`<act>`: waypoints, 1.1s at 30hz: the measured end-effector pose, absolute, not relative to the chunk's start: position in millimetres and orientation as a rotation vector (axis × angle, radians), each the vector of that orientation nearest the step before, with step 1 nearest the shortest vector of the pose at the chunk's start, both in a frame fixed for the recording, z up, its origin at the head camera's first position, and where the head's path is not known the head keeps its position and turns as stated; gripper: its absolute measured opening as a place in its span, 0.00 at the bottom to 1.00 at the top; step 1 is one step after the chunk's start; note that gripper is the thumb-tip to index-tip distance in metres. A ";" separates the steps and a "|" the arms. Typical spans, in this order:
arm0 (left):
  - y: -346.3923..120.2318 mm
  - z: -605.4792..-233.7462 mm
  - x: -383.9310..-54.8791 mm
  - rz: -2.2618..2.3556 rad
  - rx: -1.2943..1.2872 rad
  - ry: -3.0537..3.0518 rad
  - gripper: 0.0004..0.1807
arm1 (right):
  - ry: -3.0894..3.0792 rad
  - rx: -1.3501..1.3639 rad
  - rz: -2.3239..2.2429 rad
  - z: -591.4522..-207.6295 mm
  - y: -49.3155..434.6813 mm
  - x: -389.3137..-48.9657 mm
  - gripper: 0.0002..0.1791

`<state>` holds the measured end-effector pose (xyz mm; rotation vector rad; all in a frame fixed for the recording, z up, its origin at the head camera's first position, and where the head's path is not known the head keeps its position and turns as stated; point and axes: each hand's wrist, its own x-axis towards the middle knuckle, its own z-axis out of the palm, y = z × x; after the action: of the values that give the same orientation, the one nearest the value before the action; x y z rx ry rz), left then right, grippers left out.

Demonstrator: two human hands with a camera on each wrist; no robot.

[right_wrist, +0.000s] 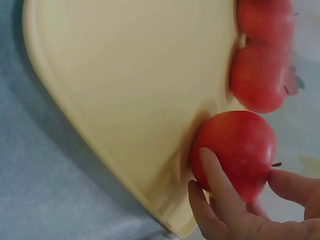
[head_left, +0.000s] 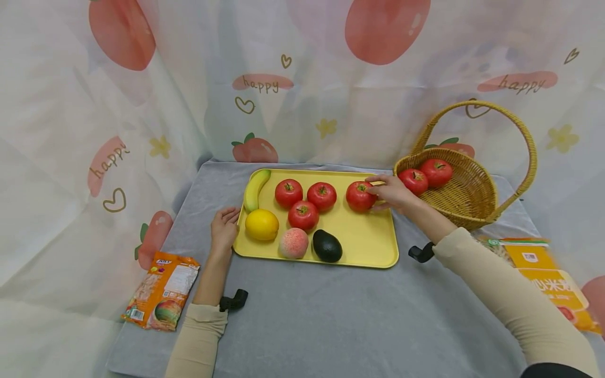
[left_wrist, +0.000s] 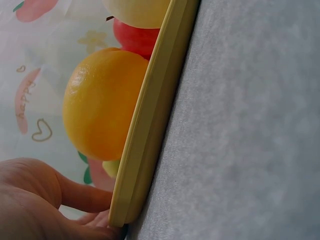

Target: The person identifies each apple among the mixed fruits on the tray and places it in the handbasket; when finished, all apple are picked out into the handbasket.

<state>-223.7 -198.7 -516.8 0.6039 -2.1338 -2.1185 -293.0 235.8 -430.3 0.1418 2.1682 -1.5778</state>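
At the yellow tray's (head_left: 359, 252) left edge, my left hand (head_left: 224, 229) holds the rim, its digits against the rim in the left wrist view. My right hand (head_left: 389, 192) grips a red apple (head_left: 358, 197) at the tray's right end; its fingers (right_wrist: 222, 190) lie on both sides of the fruit in the right wrist view. The apple sits on or just above the tray; I cannot tell which. Three more apples (head_left: 303, 216) are grouped on the tray, with a banana (head_left: 256, 190), a lemon (head_left: 262, 224), a peach (head_left: 293, 243) and an avocado (head_left: 327, 245) around them.
A wicker basket (head_left: 465, 202) with a tall handle stands right of the tray, holding two apples (head_left: 436, 172). An orange snack packet (head_left: 164, 291) lies at the left, a yellow bag (head_left: 548, 268) at the right. Printed curtains hang behind the grey tablecloth (head_left: 321, 320).
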 end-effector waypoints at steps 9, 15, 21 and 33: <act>-198.5 -515.8 -222.9 -2.131 0.598 -2.118 0.29 | 2.168 0.197 -1.592 -429.2 232.6 -291.5 0.31; -198.2 -515.5 -223.0 -2.144 0.585 -2.109 0.30 | 2.197 0.242 -1.608 -430.1 231.0 -290.4 0.29; -198.1 -515.5 -222.8 -2.153 0.592 -2.104 0.31 | 2.185 0.221 -1.633 -425.2 232.4 -286.4 0.30; -199.1 -515.8 -222.4 -2.147 0.591 -2.108 0.29 | 2.180 0.159 -1.659 -400.4 240.6 -280.7 0.31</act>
<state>-222.4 -199.1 -515.8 0.5910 -2.1084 -2.1470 -280.7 240.6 -400.4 0.1589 2.1805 -1.6589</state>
